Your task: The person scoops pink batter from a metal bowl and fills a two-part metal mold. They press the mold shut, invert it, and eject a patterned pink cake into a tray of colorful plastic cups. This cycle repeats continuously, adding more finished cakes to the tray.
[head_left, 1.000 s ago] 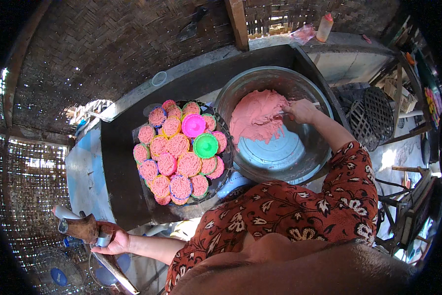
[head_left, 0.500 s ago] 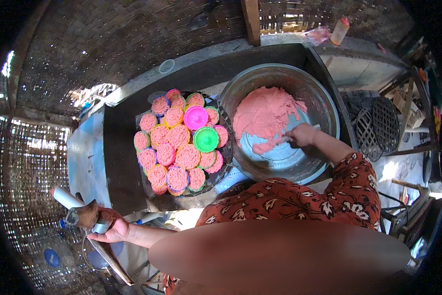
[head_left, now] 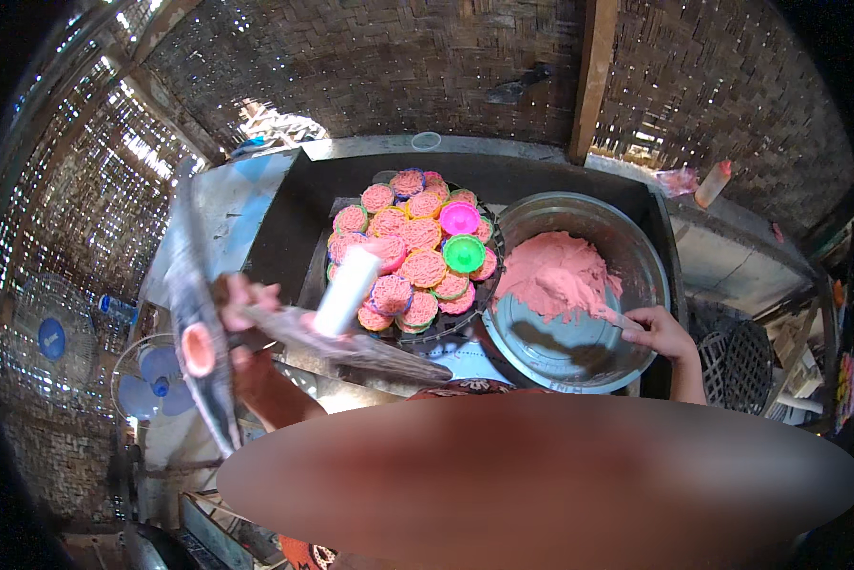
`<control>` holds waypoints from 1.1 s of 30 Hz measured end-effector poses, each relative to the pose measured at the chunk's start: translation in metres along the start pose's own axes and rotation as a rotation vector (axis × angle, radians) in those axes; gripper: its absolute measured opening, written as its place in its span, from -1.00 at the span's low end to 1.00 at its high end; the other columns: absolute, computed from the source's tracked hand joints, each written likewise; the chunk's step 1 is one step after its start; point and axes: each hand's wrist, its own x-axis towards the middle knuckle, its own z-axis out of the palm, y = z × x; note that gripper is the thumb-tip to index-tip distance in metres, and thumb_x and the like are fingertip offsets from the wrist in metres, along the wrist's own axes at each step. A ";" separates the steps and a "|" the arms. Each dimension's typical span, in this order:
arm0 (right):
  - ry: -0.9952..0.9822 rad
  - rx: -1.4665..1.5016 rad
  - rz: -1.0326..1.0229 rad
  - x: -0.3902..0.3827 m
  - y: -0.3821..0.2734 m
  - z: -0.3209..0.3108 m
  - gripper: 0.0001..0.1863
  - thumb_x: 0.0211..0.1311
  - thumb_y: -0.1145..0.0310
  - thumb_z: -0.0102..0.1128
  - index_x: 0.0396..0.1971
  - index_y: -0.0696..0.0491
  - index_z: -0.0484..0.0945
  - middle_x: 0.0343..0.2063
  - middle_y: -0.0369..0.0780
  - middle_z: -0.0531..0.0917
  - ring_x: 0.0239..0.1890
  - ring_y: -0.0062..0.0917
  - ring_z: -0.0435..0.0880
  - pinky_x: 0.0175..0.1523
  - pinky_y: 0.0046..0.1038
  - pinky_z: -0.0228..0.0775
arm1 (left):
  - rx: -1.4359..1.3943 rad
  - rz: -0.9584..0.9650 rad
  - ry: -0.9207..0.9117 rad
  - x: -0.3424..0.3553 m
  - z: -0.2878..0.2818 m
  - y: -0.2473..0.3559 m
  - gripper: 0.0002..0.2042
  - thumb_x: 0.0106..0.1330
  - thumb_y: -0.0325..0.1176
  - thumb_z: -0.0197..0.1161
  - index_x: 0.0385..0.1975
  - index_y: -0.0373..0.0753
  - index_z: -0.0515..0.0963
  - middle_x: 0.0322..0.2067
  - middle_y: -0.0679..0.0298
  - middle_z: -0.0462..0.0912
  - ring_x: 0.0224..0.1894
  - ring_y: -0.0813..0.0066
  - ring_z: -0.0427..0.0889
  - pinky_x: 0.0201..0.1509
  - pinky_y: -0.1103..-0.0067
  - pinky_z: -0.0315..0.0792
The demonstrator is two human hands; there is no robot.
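My left hand [head_left: 248, 299], smeared by motion, is closed on a hinged wooden press [head_left: 384, 353]. The press is swung apart: one arm carries a white cylinder [head_left: 348, 290], the other a round hole showing pink. My right hand [head_left: 664, 334] grips a flat pale spatula [head_left: 619, 319], its tip at the pink dough [head_left: 550, 271]. That dough lies heaped on the far side of a wide metal basin [head_left: 657, 261]. Left of the basin, several small colourful moulds hold pink squiggled dough [head_left: 422, 268]; a magenta mould [head_left: 461, 218] and a green mould [head_left: 464, 254] have none.
The moulds sit on a dark round tray [head_left: 493, 318] inside a dark-walled trough. A squeeze bottle [head_left: 713, 184] and a plastic bag [head_left: 677, 181] lie on the ledge at far right. On the left stands a fan with blue blades [head_left: 161, 385]. Woven walls surround the work place.
My left hand has brought the press up and right, near the moulds, its arms now spread apart. In the basin, my right hand's spatula has moved to the dough's near right edge. The view has shifted left.
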 end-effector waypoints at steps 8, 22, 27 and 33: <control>-0.246 0.143 -0.298 -0.022 -0.095 0.013 -0.46 0.11 -0.02 0.07 -0.23 0.23 0.54 -0.69 -0.31 0.47 -0.67 -0.75 0.34 -0.59 -0.65 0.11 | 0.439 -0.413 -0.437 -0.001 0.121 -0.049 -0.65 -0.06 -0.03 0.24 -0.41 -0.18 0.55 -0.41 0.12 0.54 -0.36 0.23 0.54 -0.28 0.38 0.38; 0.315 -1.458 -0.418 -0.060 -0.245 0.047 -0.71 -0.07 0.26 0.16 -0.28 -0.02 0.48 -0.58 -0.23 0.56 -0.53 -0.40 0.54 -0.47 -0.39 0.30 | 0.780 -0.021 -0.704 0.006 0.163 -0.086 -0.59 -0.17 -0.05 0.30 -0.30 -0.09 0.58 -0.26 0.04 0.50 -0.19 0.07 0.50 -0.15 0.33 0.40; 0.571 -1.852 -0.789 -0.036 -0.220 0.087 -0.83 0.03 0.31 0.02 -0.37 0.03 0.43 -0.54 -0.25 0.51 -0.53 -0.54 0.47 -0.51 -0.52 0.18 | 0.874 -0.234 -0.762 0.014 0.172 -0.106 -0.56 -0.14 -0.02 0.26 -0.22 -0.07 0.55 -0.22 0.03 0.52 -0.16 0.07 0.50 -0.12 0.32 0.39; 0.710 -1.868 -1.095 -0.036 -0.206 0.071 -0.82 -0.01 0.32 0.09 -0.37 0.02 0.44 -0.52 -0.29 0.47 -0.56 -0.64 0.38 -0.49 -0.59 0.09 | 0.830 -0.247 -0.862 0.024 0.160 -0.131 -0.54 -0.13 0.02 0.23 -0.21 -0.06 0.53 -0.20 0.08 0.53 -0.14 0.10 0.50 -0.12 0.34 0.39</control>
